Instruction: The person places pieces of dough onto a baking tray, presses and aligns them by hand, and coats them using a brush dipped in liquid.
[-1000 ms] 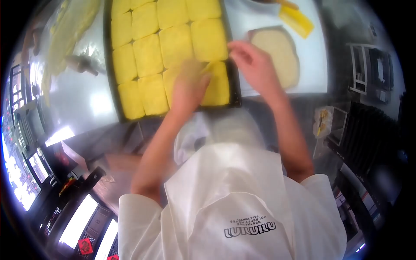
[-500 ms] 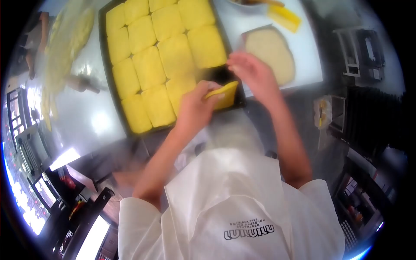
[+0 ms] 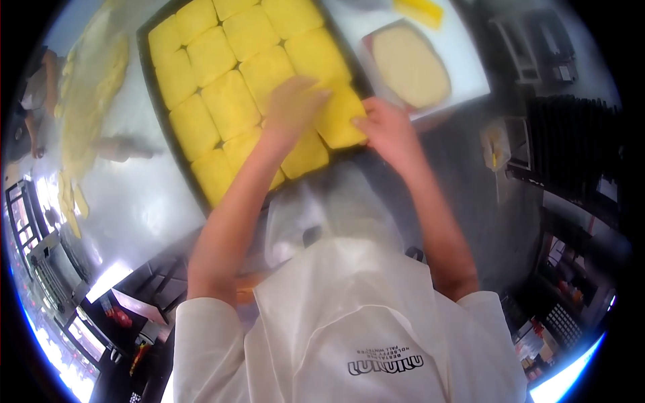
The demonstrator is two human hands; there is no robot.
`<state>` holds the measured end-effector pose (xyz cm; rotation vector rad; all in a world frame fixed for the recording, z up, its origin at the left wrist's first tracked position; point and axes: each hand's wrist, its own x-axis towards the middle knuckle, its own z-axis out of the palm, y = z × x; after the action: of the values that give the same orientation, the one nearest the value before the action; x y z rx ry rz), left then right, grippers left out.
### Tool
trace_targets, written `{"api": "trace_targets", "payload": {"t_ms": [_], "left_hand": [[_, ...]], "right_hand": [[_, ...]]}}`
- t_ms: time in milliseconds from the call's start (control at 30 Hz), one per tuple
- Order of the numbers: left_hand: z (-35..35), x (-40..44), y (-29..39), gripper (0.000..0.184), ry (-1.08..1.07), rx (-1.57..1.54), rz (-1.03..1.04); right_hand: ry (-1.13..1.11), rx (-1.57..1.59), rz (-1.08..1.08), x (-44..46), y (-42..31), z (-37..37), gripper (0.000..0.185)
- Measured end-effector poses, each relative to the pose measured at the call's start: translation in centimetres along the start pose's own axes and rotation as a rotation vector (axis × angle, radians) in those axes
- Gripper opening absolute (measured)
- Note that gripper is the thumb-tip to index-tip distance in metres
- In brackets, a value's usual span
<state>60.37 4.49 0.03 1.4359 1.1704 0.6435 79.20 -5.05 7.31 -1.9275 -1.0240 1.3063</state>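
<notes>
The yellow square [image 3: 341,124] is at the near right corner of the dark tray [image 3: 152,75], between the two hands. It sits a bit crooked next to the other yellow squares [image 3: 230,97], which lie flat in rows in the tray.

The right hand [image 3: 393,134] is at the right edge of the yellow square. Its grip is a pinch, with the thumb and fingers on that edge. The left hand [image 3: 290,111] is on the other side, with its fingertips by the square's left edge and the palm over the other squares. It is blurry, so I cannot tell if its grip is spread or pressed together.

The tray is on the shiny desk [image 3: 138,201]. To the right of the tray, a flat, pale round piece [image 3: 410,66] lies on a white sheet [image 3: 460,64]. A bright yellow tool [image 3: 420,11] is above it, near the top. To the left of the tray are long, bumpy yellow strips [image 3: 94,91]. A person [image 3: 39,97] is at the far left.
</notes>
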Motion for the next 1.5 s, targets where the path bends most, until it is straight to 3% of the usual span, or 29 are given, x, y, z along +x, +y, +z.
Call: {"api": "trace_targets", "payload": {"t_ms": [167, 367, 567, 767, 867, 967, 1067, 1267, 1367, 1500], "left_hand": [[1.8, 0.6, -1.1, 0.03, -0.08, -0.099, -0.121], [1.5, 1.2, 0.0, 0.041, -0.145, 0.145, -0.022], [2.4, 0.0, -0.3, 0.044, -0.041, 0.18, 0.032], [2.4, -0.4, -0.2, 0.043, -0.025, 0.202, 0.156], [2.6, -1.1, 1.5, 0.041, -0.021, 0.297, 0.133], [2.2, -2.4, 2.4, 0.039, 0.083, 0.367, 0.224], [0.6, -4.6, 2.7, 0.039, 0.212, 0.552, 0.495], [0.2, -6.6, 0.6, 0.051, -0.188, 0.62, 0.547], [-0.2, -5.6, 1.5, 0.063, -0.291, 0.578, 0.576], [-0.2, -5.4, 0.7, 0.07, -0.269, 0.638, 0.568]], "right_hand": [[0.157, -0.382, -0.109, 0.3, 2.0, 0.8, 0.029], [0.258, -0.689, -0.108, -0.3, 0.7, 2.1, 0.02], [0.288, -0.723, -0.143, -1.2, 0.8, 2.3, 0.017], [0.456, -0.64, -0.407, -3.7, 0.7, 2.4, 0.022], [0.192, -0.15, -0.126, -3.4, 0.5, 2.2, 0.025], [0.205, -0.179, -0.21, -1.8, 1.5, 2.3, 0.021], [0.16, -0.041, -0.167, -0.9, 1.2, 1.5, 0.022], [0.022, 0.264, -0.142, 2.8, 2.2, 2.5, 0.027], [0.053, 0.435, -0.081, 4.3, 2.1, 3.5, 0.034], [0.039, 0.541, 0.004, 4.5, 1.3, 3.5, 0.042]]}}
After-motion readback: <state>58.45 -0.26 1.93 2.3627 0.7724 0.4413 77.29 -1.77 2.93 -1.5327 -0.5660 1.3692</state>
